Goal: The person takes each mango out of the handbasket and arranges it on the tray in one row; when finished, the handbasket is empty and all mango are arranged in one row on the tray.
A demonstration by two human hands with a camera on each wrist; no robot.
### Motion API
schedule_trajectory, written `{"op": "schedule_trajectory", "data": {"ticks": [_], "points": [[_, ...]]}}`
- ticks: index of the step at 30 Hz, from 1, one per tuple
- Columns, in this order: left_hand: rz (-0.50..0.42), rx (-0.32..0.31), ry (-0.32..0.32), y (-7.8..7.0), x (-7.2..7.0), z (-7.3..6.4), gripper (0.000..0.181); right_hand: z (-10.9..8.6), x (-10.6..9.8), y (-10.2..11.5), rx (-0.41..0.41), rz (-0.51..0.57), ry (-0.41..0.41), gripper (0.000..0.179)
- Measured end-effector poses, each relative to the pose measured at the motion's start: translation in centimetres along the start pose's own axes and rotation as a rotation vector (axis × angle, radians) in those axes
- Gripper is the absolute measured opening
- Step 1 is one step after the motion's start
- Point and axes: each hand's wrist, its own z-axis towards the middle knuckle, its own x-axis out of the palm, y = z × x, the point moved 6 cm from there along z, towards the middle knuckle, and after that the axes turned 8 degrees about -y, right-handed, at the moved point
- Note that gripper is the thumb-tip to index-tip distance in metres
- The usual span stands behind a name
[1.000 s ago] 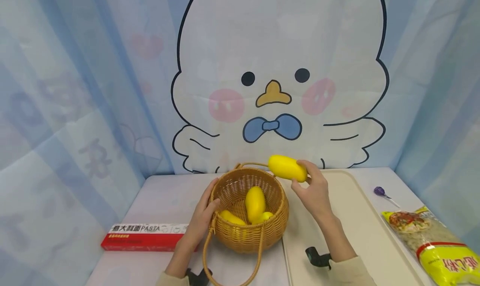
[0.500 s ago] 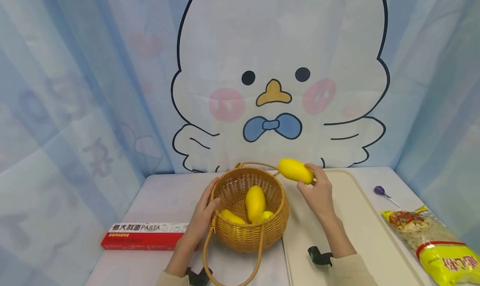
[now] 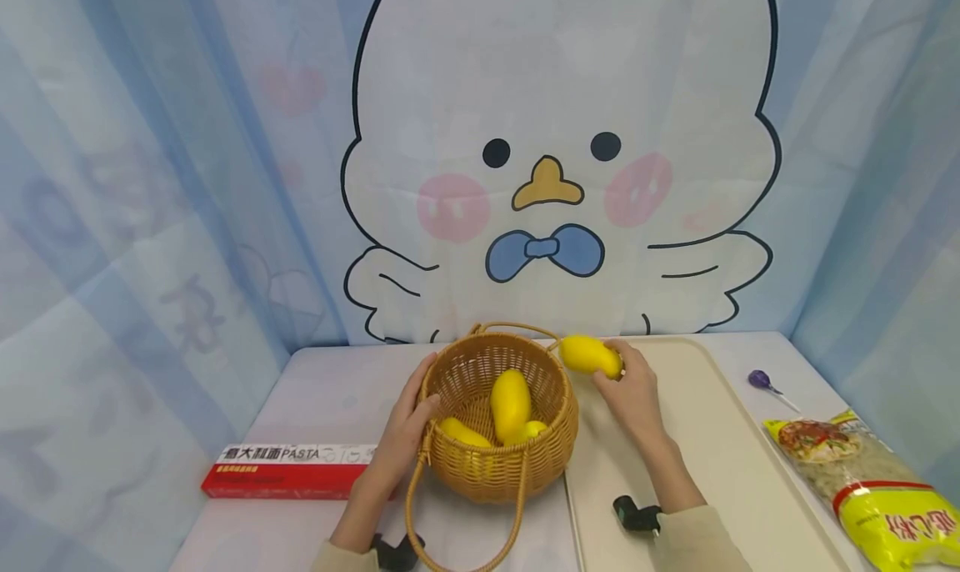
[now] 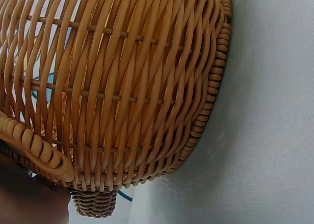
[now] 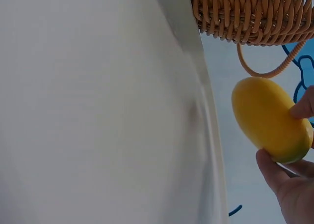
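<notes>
A round wicker basket [image 3: 495, 472] stands on the table, its mouth tilted towards me. Inside lie several yellow fruits, among them a mango [image 3: 511, 401]. My left hand [image 3: 405, 434] grips the basket's left rim, the thumb over the edge. In the left wrist view the woven wall [image 4: 132, 86] fills most of the picture and little of that hand shows. My right hand [image 3: 633, 388] pinches another yellow mango [image 3: 588, 355] by one end, just right of the basket's far rim. The right wrist view shows this mango [image 5: 270, 118] held clear above the tray, between thumb and fingers.
A cream tray [image 3: 720, 472] lies under my right arm. Right of it are a purple lollipop [image 3: 760, 380] and a bag of food [image 3: 877, 489]. A red pasta box [image 3: 288, 476] lies at the left. One basket handle [image 3: 517, 522] hangs towards me. A printed curtain [image 3: 555, 72] closes the back.
My right hand has carried the mango to the right, away from the basket's rim, and then lowered it somewhat. The left hand and the basket stay where they were.
</notes>
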Motion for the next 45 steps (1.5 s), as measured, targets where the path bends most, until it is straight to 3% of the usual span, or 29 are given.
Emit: {"op": "schedule_trajectory", "data": {"ticks": [12, 17, 21, 26, 34, 45], "points": [[0.005, 0.009, -0.010, 0.1, -0.4, -0.1, 0.056, 0.0, 1.4, -1.6, 0.061, -0.097, 0.121, 0.054], [0.004, 0.012, -0.006, 0.0, -0.3, -0.1, 0.055, -0.1, 1.8, -2.0, 0.091, -0.132, 0.190, 0.064], [0.000, 0.010, 0.000, 0.1, -0.2, 0.0, 0.054, -0.2, 2.1, -2.0, 0.058, -0.172, 0.227, 0.070], [-0.008, 0.008, 0.000, 0.1, -0.1, -0.1, 0.054, 0.0, 2.4, -1.8, 0.018, -0.222, 0.223, 0.066], [-0.010, 0.002, 0.003, 0.0, -0.1, -0.1, 0.054, 0.6, 2.8, -2.3, 0.106, -0.258, 0.210, 0.067], [-0.003, 0.003, 0.001, 0.1, -0.1, 0.0, 0.054, 0.5, 2.9, -2.0, 0.115, -0.337, 0.218, 0.073]]}}
